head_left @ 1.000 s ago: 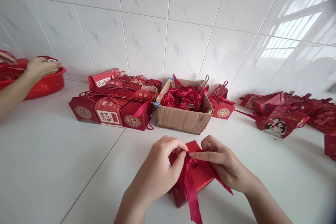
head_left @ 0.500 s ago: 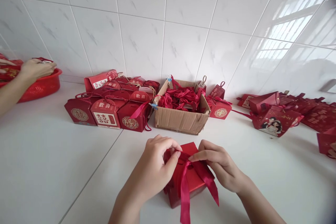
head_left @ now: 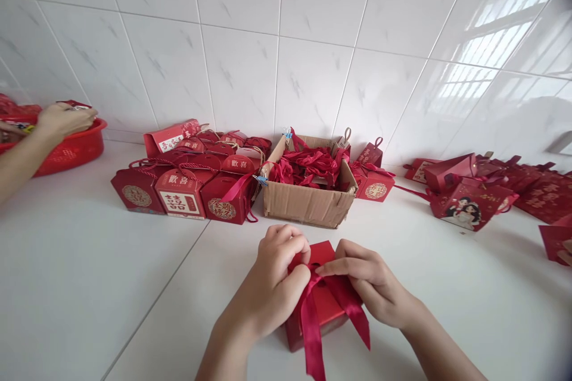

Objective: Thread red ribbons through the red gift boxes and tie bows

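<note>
A small red gift box (head_left: 328,306) stands on the white tabletop in front of me, with a dark red satin ribbon (head_left: 312,330) across its top. My left hand (head_left: 281,283) is closed at the box's left side, thumb and forefinger pinching the ribbon near its knot. From the right, my right hand (head_left: 373,283) has its fingers pressed on the ribbon by the knot, the forefinger on top. Two ribbon tails hang down the near side of the box. The fingers partly cover the knot.
Behind the box stands a cardboard box (head_left: 308,205) of red ribbons. Rows of red gift boxes (head_left: 181,193) are to its left; more red boxes (head_left: 462,205) lie at right. At far left, another person's hand (head_left: 67,118) reaches into a red plastic basket (head_left: 71,152).
My left hand has shifted slightly right over the knot, its fingers more curled. My right fingertip has moved a little left. The other person's hand remains at the basket, whose contents look different.
</note>
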`<state>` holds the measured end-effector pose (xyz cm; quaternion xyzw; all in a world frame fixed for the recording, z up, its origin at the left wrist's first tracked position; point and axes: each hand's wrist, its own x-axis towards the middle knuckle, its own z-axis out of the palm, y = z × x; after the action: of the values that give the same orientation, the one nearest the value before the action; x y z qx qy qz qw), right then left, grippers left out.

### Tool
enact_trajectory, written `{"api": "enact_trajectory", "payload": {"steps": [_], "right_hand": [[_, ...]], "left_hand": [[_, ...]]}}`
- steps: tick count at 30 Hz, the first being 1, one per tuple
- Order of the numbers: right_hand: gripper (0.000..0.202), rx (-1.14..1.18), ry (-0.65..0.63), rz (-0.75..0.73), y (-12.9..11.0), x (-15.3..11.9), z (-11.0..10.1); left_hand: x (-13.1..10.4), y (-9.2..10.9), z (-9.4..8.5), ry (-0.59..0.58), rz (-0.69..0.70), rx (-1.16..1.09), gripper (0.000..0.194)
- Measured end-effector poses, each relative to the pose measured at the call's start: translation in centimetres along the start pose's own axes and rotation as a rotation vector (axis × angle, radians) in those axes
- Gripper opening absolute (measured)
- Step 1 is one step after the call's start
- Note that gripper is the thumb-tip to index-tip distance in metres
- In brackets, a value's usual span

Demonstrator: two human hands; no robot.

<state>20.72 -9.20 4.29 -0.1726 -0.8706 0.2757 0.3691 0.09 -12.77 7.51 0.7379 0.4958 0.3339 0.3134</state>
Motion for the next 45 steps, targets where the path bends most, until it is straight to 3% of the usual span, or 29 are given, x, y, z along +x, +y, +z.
{"api": "enact_trajectory", "payload": {"steps": [9,16,26,30,35,45], "right_hand": [[0.041,0.057,0.025,0.006,0.3,-0.1,0.2],[0.040,0.041,0.035,0.020,0.1,0.2,-0.1],[0.045,-0.004,0.062,-0.043,-0.1,0.2,0.1],[0.046,-0.037,0.044,-0.049,0.3,0.0,0.0],[0.046,-0.020,0.031,-0.071,0.2,0.2,-0.1],[0.053,-0.012,0.009,-0.076,-0.1,0.3,-0.1]], "left_hand": [[0.0,-1.0,0.4,-0.003,-0.039,-0.153,0.019],[-0.4,-1.4,0.1,-0.080,-0.071,-0.111,0.017],[0.0,-1.6,0.2,0.006,-0.058,-0.145,0.026],[-0.1,-1.3,0.2,-0.019,-0.072,-0.191,0.032],[0.0,-1.4,0.2,-0.026,-0.071,-0.261,0.026],[0.2,-2.8,0.1,0.086,-0.144,-0.297,0.028]]}}
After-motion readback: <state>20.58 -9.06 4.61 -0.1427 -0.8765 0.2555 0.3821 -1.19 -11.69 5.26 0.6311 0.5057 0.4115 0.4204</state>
